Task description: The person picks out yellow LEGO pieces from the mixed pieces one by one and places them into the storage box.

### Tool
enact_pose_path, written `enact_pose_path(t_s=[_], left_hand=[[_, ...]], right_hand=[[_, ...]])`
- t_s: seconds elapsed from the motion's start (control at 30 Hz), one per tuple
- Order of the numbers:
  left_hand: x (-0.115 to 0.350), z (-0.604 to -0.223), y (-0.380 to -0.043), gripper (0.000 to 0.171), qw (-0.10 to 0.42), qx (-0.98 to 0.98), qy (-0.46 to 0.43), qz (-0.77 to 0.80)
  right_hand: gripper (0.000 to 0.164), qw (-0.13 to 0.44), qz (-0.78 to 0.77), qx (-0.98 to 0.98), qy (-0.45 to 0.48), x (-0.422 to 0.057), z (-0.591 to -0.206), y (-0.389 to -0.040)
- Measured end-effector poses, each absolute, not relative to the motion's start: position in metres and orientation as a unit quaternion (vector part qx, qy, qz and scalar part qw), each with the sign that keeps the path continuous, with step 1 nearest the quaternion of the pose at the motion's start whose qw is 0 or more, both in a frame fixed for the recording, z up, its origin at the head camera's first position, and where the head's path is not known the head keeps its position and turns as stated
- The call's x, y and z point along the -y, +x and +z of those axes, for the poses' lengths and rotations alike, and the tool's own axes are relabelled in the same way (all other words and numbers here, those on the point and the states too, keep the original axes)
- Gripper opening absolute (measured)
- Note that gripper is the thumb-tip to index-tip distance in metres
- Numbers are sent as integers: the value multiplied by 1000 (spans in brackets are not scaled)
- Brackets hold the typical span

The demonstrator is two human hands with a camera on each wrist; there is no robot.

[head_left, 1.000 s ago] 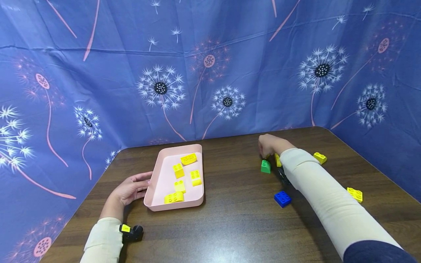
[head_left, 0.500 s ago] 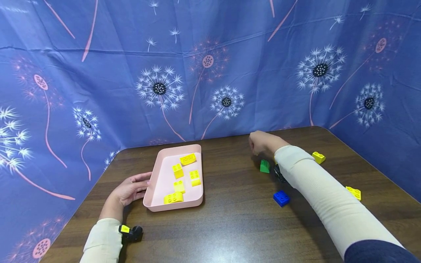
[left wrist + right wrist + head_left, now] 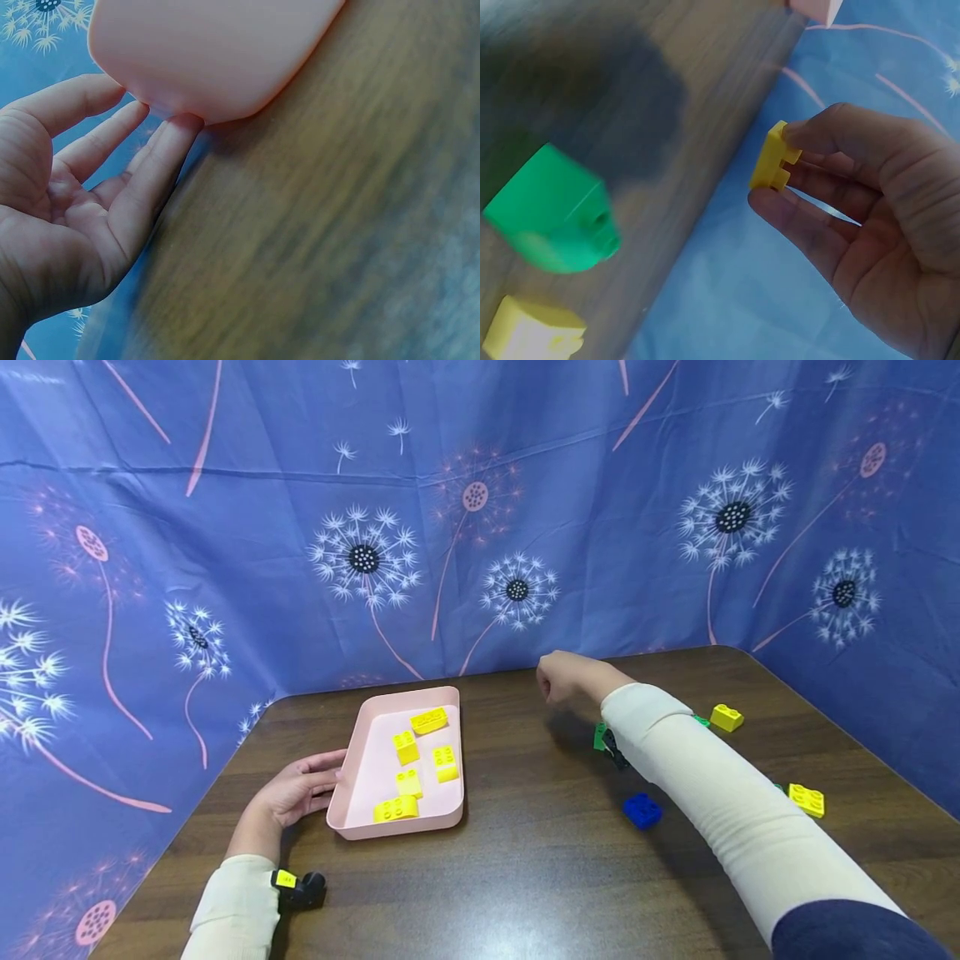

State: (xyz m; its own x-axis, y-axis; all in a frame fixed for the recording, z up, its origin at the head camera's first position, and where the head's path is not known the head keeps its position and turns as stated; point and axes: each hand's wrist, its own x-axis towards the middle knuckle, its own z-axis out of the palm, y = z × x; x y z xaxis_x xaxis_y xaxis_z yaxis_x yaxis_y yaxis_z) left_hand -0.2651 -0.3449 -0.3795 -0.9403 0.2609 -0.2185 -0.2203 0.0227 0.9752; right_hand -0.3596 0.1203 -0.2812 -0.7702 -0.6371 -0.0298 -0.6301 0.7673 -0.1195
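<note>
My right hand (image 3: 570, 677) hovers over the back middle of the table, left of the green brick (image 3: 599, 736). Thumb and fingertips pinch a small yellow toy brick (image 3: 769, 159), seen in the right wrist view; in the head view the hand hides it. At the left, my left hand (image 3: 296, 789) touches the near-left wall of a shallow pink tray (image 3: 367, 760) with extended fingertips. The left wrist view shows those fingers (image 3: 161, 161) nearly straight against the tray wall (image 3: 217, 56). Several yellow bricks (image 3: 408, 783) lie inside the tray.
A blue brick (image 3: 642, 811) lies nearer the front, right of the middle. Yellow bricks (image 3: 727, 718) rest towards the right edge, with bits of green bricks (image 3: 702, 721) peeking out past the right sleeve (image 3: 720, 785). A blue patterned cloth (image 3: 480, 543) hangs behind the table.
My right hand has lifted and moved left, from beside the green brick towards the tray, carrying the yellow brick. The left hand and tray have stayed put.
</note>
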Motion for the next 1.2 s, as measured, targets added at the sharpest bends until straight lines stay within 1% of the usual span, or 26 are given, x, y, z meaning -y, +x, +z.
enact_pose_path(t_s=[0.33,0.53,0.67,0.8,0.93,1.13,1.2], left_hand=[[345,-378,-264,60,171,-697,13,696],[346,-380,-265,57,168,-693,13,701],[348,-382,-265,54,167,-688,15,706],[348,-381,-265,55,166,-688,11,706],[347,-379,-265,57,164,-691,6,704],[346,-381,-266,58,164,-695,8,700],[345,-381,-267,59,164,-695,9,700]], right_hand=[[9,37,-58,-928,-367,-74,-263,-352],[5,37,-68,-913,-401,-41,-263,-347],[4,39,-70,-908,-412,-23,-266,-344],[4,43,-74,-907,-413,-7,-266,-340],[4,53,-78,-909,-406,10,-272,-336],[3,77,-100,-905,-407,32,-291,-335],[5,73,-103,-902,-412,36,-296,-336]])
